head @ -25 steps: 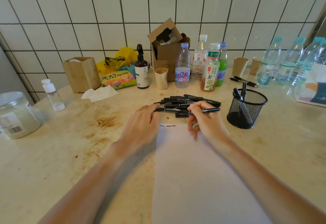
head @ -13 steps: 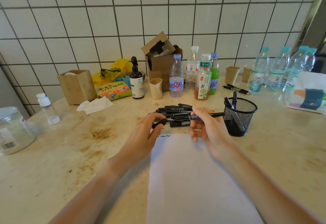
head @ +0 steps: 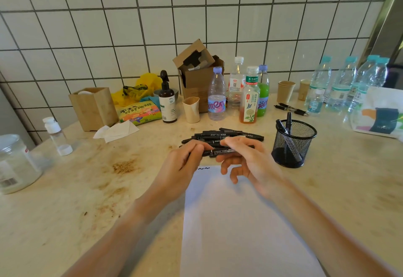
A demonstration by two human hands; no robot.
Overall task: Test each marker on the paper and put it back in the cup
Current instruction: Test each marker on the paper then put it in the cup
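Holding one black marker (head: 220,151) level between both hands above the top edge of the paper (head: 239,222), we see our left hand (head: 185,163) has closed in on its left end since half a second ago, grip clamped there; the right hand (head: 246,159) pinches the middle. The marker pile (head: 226,136) stays on the desk (head: 87,189), left of the mesh cup (head: 293,143).

Marker (head: 220,152): both ends are lying hidden under the left hand (head: 181,165) and right hand (head: 246,156). Paper (head: 239,228): its near end is running off the bottom edge. Jar (head: 15,163): the left edge is cutting it off, label blurred.
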